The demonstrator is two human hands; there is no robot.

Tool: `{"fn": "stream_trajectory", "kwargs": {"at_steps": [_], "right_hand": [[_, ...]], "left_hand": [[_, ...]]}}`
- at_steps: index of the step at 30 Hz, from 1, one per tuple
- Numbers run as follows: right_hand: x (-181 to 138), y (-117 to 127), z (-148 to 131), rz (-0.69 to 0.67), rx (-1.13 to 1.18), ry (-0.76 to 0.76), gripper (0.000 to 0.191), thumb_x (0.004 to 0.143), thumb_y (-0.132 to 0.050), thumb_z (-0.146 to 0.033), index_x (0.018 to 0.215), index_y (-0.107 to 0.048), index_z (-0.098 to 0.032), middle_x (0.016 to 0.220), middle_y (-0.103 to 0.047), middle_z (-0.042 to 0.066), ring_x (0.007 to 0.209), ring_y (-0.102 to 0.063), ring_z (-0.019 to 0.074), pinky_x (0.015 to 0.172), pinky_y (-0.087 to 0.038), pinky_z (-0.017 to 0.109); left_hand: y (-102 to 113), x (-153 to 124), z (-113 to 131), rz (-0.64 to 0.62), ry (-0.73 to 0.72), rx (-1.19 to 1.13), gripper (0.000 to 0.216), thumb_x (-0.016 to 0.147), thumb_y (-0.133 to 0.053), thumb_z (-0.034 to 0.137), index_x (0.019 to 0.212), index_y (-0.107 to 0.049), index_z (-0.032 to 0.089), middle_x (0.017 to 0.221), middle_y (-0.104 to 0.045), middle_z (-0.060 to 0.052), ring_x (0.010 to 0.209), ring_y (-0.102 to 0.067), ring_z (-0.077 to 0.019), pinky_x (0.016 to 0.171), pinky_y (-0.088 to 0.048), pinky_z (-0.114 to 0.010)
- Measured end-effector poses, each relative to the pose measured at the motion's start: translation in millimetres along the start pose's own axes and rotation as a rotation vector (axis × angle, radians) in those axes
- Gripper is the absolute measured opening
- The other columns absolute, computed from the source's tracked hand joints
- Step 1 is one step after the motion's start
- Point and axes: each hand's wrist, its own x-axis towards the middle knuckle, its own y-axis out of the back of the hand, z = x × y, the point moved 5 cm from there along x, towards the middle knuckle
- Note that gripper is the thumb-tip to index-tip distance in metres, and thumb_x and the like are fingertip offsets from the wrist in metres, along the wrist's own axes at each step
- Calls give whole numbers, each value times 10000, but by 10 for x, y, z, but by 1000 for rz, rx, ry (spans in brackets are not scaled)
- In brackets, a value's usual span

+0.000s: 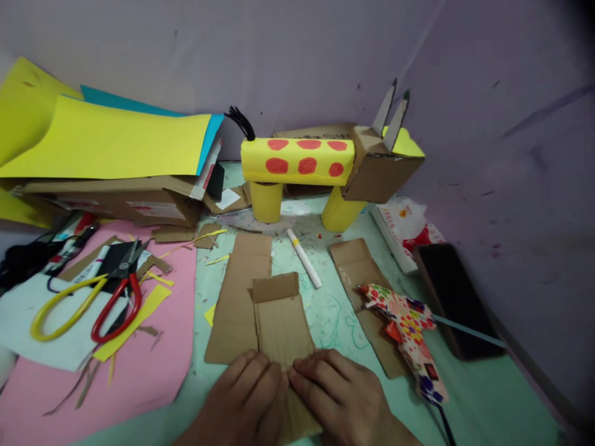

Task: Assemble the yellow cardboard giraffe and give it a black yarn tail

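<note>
My left hand [248,393] and right hand [343,389] pinch the cardboard strip [282,325] partway along, fingertips close together. It partly covers a wider cardboard piece [238,303] on the green tabletop [502,402]; I judge it light, stiff yet creasable, best gripped along its long edges.

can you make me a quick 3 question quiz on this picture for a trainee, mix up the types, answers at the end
1. Multiple choice: what are the left hand and right hand both touching?
A) a phone
B) a cardboard strip
C) a glue gun

2. True or false: the scissors have one yellow handle and one red handle.

3. Fill in the blank: the long yellow tube carries ____ spots.

Key: 1. B; 2. True; 3. red
</note>
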Motion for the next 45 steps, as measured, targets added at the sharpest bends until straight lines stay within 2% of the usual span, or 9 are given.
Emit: {"fn": "stream_trajectory", "kwargs": {"at_steps": [4, 7, 10, 13, 17, 24, 30, 35, 45], "right_hand": [[26, 3, 2, 28, -13, 10, 282, 874, -371, -72, 928, -647, -95, 752, -696, 72, 655, -595, 161, 772, -518, 294], [67, -22, 55, -19, 24, -75, 275, 773, -419, -67, 895, -657, -129, 712, -680, 55, 603, -575, 169, 665, -519, 296], [102, -52, 142, -82, 118, -240, 343, 555, -482, -88, 828, -662, -188, 692, -657, 33, 588, -565, 186, 496, -451, 290], [118, -52, 195, -89, 189, -330, 408, 475, -472, -76, 808, -661, -217, 688, -649, 16, 599, -567, 180, 494, -411, 282], [95, -26, 239, -91, 228, -347, 353, 556, -493, -37, 808, -652, -228, 712, -655, 10, 634, -559, 171, 546, -386, 278], [55, 4, 300, -75, 254, -333, 247, 655, -493, -47, 797, -615, -207, 737, -631, 26, 675, -519, 176, 591, -328, 301], [79, -43, 317, -84, 282, -411, 151, 688, -516, -113, 773, -609, -196, 706, -597, 39, 695, -488, 198, 582, -284, 318], [48, -15, 314, -54, 316, -382, 187, 721, -524, -55, 810, -625, -184, 740, -612, 37, 725, -495, 183, 605, -335, 304], [18, -16, 321, 34, 401, -484, 129, 790, -544, -72, 724, -584, -174, 712, -558, 36, 743, -466, 179, 623, -381, 292]], "left_hand": [[-21, -36, 10, 50, 31, 8, 307, 843, -329, 14, 851, -607, 144, 761, -680, -28, 777, -594, -169, 763, -470, -280], [-70, -14, -48, 113, 111, -76, 300, 789, -332, 30, 808, -598, 167, 695, -656, -36, 663, -573, -168, 629, -466, -278], [-177, 33, -158, -4, 257, -270, 227, 697, -384, 82, 717, -575, 202, 602, -595, -32, 545, -526, -166, 496, -427, -280], [-204, 69, -226, -121, 353, -376, 171, 652, -435, 97, 668, -561, 211, 588, -571, -28, 546, -524, -163, 492, -428, -271], [-176, 84, -235, -193, 374, -415, 189, 639, -439, 71, 668, -565, 209, 584, -561, -24, 568, -535, -163, 492, -429, -264], [-173, 71, -236, -81, 348, -386, 187, 610, -414, 36, 606, -487, 209, 554, -528, -4, 515, -503, -140, 454, -366, -258], [-264, 88, -295, -312, 461, -339, 141, 564, -458, 67, 550, -481, 206, 539, -523, -22, 544, -491, -166, 452, -317, -278], [-212, 74, -286, -165, 436, -364, 177, 539, -448, 78, 604, -541, 214, 534, -517, -17, 538, -468, -169, 452, -300, -285], [-209, 102, -321, -427, 547, -254, 169, 663, -464, 109, 523, -482, 204, 543, -568, -22, 528, -546, -170, 474, -347, -276]]}}
